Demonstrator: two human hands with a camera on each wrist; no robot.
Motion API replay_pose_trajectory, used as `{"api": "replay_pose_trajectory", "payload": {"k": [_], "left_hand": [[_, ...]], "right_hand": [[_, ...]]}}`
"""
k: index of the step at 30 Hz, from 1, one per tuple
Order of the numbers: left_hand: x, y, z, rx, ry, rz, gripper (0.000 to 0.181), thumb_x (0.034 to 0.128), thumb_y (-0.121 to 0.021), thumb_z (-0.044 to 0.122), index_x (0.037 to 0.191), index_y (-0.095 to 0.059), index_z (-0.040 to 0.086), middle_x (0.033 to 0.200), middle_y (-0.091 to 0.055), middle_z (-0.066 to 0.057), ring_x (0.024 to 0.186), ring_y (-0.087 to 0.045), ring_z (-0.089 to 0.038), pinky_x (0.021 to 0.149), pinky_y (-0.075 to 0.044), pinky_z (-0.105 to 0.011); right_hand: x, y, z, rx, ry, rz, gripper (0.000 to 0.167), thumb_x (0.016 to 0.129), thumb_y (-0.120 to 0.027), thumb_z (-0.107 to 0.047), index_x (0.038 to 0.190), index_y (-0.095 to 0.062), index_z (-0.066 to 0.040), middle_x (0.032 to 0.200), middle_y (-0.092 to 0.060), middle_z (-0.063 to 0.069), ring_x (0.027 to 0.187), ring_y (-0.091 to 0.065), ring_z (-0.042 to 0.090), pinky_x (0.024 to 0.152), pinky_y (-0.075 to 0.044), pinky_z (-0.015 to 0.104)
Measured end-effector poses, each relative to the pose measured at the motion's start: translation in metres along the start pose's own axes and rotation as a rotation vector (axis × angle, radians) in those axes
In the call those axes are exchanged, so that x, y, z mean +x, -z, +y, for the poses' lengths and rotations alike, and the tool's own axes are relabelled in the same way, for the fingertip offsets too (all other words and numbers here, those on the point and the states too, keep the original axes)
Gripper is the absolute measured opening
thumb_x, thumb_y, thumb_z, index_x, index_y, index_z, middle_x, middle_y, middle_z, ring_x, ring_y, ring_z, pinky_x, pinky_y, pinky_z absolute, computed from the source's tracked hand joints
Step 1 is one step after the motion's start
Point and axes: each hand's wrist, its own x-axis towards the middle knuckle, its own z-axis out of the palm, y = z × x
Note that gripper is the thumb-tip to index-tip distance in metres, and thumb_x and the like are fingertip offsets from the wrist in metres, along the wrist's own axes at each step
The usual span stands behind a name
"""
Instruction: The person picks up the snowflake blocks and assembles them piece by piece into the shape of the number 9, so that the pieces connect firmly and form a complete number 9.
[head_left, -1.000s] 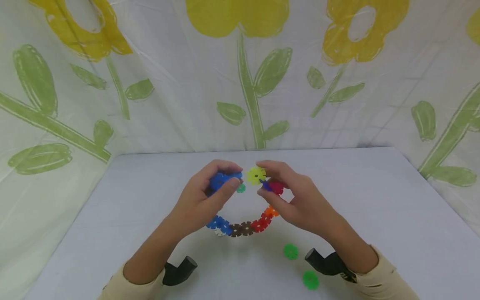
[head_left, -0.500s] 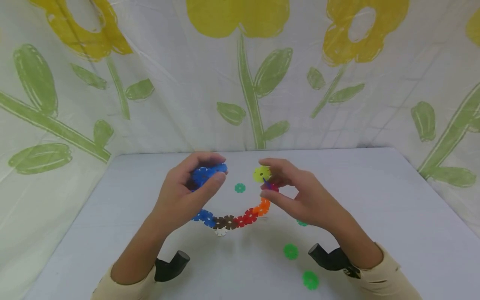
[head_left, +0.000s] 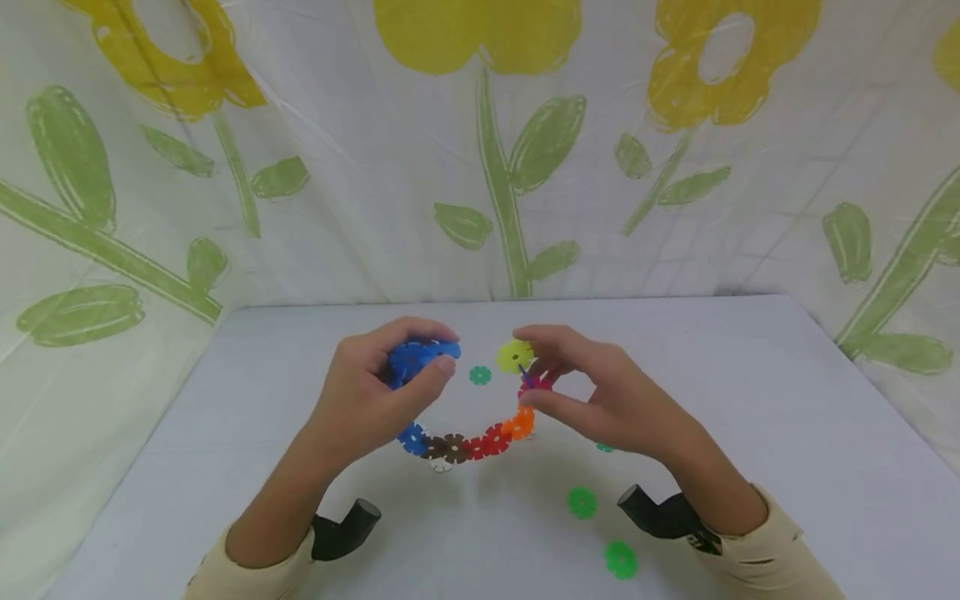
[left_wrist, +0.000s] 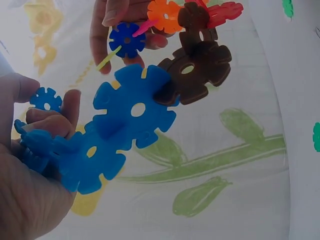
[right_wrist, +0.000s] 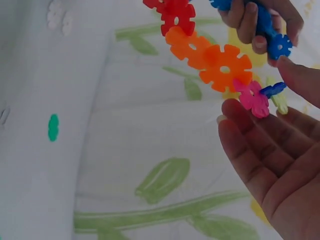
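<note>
A chain of slotted plastic flower discs hangs in a curve between both hands. My left hand (head_left: 367,396) grips its blue discs (head_left: 410,360), with several more blue ones bunched in the palm. From there the chain runs through brown discs (left_wrist: 192,70), red discs (head_left: 495,439) and orange discs (right_wrist: 225,67) to a pink disc (right_wrist: 253,98). My right hand (head_left: 600,400) holds that end, thumb and fingers around a dark blue disc (left_wrist: 127,40). A yellow disc (head_left: 514,357) sticks out beyond its fingertips. The two ends stand apart, facing each other.
On the white table (head_left: 300,533) lie two bright green discs (head_left: 582,503) at the front right. A teal disc (head_left: 480,376) lies behind the chain, and a white disc (head_left: 441,467) shows below it. A flower-printed cloth (head_left: 337,208) hangs behind.
My left hand moved left, widening the gap between the chain's ends, then came slightly back right. The right hand shifted a little. The chain's hanging middle moved left.
</note>
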Motion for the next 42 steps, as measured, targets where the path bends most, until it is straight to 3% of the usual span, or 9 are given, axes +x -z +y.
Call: {"api": "replay_pose_trajectory", "payload": {"k": [6,12,15,20,23,29,37,39,42], "left_hand": [[-0.001,0.0,-0.001,0.04,-0.032,-0.036,0.021,0.0938,-0.061,0.011,0.115,-0.062,0.011,0.079,-0.064,0.007,0.064,-0.061,-0.011,0.056,-0.056,-0.032],[0.001,0.0,0.001,0.02,0.01,-0.063,0.03,0.0876,-0.076,0.014,0.114,-0.062,0.016,0.09,-0.07,0.005,0.078,-0.068,-0.013,0.069,-0.06,-0.033],[0.002,0.0,0.001,0.02,-0.004,-0.059,0.032,0.0844,-0.08,0.013,0.112,-0.065,0.015,0.091,-0.07,0.005,0.077,-0.068,-0.013,0.068,-0.06,-0.033],[0.003,0.001,-0.002,0.042,-0.047,-0.034,0.028,0.0846,-0.08,0.011,0.111,-0.069,0.014,0.095,-0.071,0.003,0.074,-0.066,-0.011,0.064,-0.06,-0.032],[0.003,0.001,-0.002,0.037,-0.049,-0.032,0.027,0.0854,-0.079,0.01,0.111,-0.07,0.014,0.096,-0.072,0.003,0.072,-0.066,-0.011,0.063,-0.059,-0.032],[0.003,0.001,-0.001,0.04,-0.032,-0.044,0.028,0.0859,-0.079,0.011,0.112,-0.069,0.015,0.1,-0.072,0.003,0.08,-0.068,-0.011,0.068,-0.06,-0.033],[0.003,0.001,-0.002,0.046,-0.035,-0.05,0.027,0.086,-0.079,0.012,0.112,-0.069,0.015,0.098,-0.072,0.003,0.079,-0.068,-0.01,0.068,-0.06,-0.033],[0.003,0.001,-0.001,0.043,-0.026,-0.054,0.027,0.0862,-0.079,0.012,0.112,-0.069,0.015,0.098,-0.072,0.002,0.078,-0.068,-0.01,0.068,-0.06,-0.033],[0.002,0.0,-0.001,0.041,-0.003,-0.072,0.027,0.0873,-0.078,0.014,0.112,-0.069,0.017,0.098,-0.072,0.003,0.079,-0.069,-0.01,0.069,-0.06,-0.032]], "right_hand": [[-0.001,0.002,0.001,0.025,-0.015,-0.05,0.06,0.087,-0.078,-0.006,0.141,-0.051,-0.009,0.105,-0.067,-0.005,0.094,-0.065,0.011,0.082,-0.057,0.032],[-0.004,0.017,0.016,0.027,-0.058,-0.095,0.039,0.097,-0.063,-0.003,0.136,-0.057,-0.009,0.123,-0.066,-0.001,0.101,-0.066,0.013,0.087,-0.056,0.035],[-0.007,0.025,0.031,-0.097,-0.222,-0.181,0.027,0.098,-0.062,-0.003,0.124,-0.065,-0.009,0.115,-0.068,-0.001,0.098,-0.065,0.015,0.085,-0.056,0.037],[-0.017,0.024,0.062,-0.379,-0.67,-0.555,0.02,0.091,-0.068,0.0,0.109,-0.067,-0.009,0.105,-0.065,0.005,0.094,-0.059,0.023,0.082,-0.054,0.043],[-0.022,0.018,0.08,-0.416,-0.779,-0.655,0.025,0.083,-0.069,0.008,0.101,-0.065,-0.011,0.097,-0.062,0.004,0.089,-0.056,0.023,0.077,-0.053,0.041],[-0.026,0.013,0.098,-0.306,-0.727,-0.638,0.029,0.08,-0.062,0.012,0.091,-0.061,-0.015,0.082,-0.052,0.001,0.08,-0.05,0.02,0.065,-0.045,0.032],[-0.027,0.014,0.107,-0.308,-0.758,-0.638,0.021,0.082,-0.072,-0.001,0.089,-0.057,-0.014,0.083,-0.054,0.001,0.08,-0.05,0.019,0.067,-0.045,0.034],[-0.027,0.018,0.108,-0.284,-0.749,-0.601,0.018,0.085,-0.071,-0.002,0.09,-0.057,-0.014,0.083,-0.055,0.002,0.078,-0.052,0.019,0.066,-0.045,0.034],[-0.026,0.027,0.105,-0.239,-0.688,-0.467,0.013,0.09,-0.067,-0.003,0.095,-0.059,-0.012,0.083,-0.056,0.002,0.075,-0.054,0.018,0.066,-0.048,0.033]]}}
